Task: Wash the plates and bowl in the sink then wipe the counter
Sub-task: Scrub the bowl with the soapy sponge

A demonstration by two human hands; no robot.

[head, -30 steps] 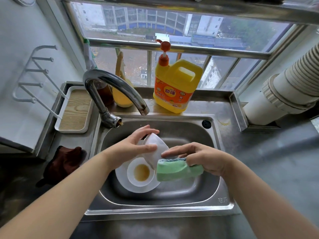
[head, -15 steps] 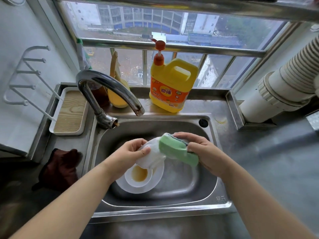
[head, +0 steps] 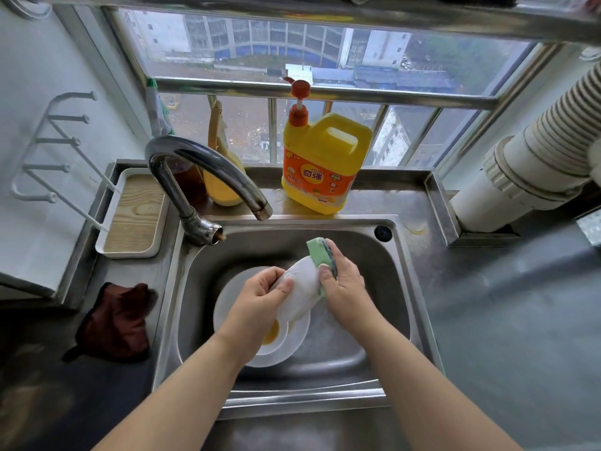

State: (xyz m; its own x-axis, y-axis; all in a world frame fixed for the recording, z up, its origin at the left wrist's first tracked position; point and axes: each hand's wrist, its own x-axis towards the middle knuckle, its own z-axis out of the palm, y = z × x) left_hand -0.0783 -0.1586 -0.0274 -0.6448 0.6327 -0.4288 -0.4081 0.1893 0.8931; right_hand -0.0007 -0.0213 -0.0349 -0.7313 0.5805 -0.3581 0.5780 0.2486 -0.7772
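Over the steel sink, my left hand grips a white bowl tilted on its side, thumb on its outer wall. My right hand holds a green sponge with a blue scrub face and presses it against the bowl's right side. Below, on the sink floor, lies a large white plate with a smaller white dish on it that carries a brown-yellow stain. My left forearm hides part of both.
The faucet arches over the sink's back left, no water running. A yellow detergent jug with a red pump stands behind the sink. A dark red cloth lies on the left counter, near a wood-lined tray. White ducting fills the right.
My right hand has swung the sponge from the bowl's top down along its right side. My left hand has turned the bowl more on edge.
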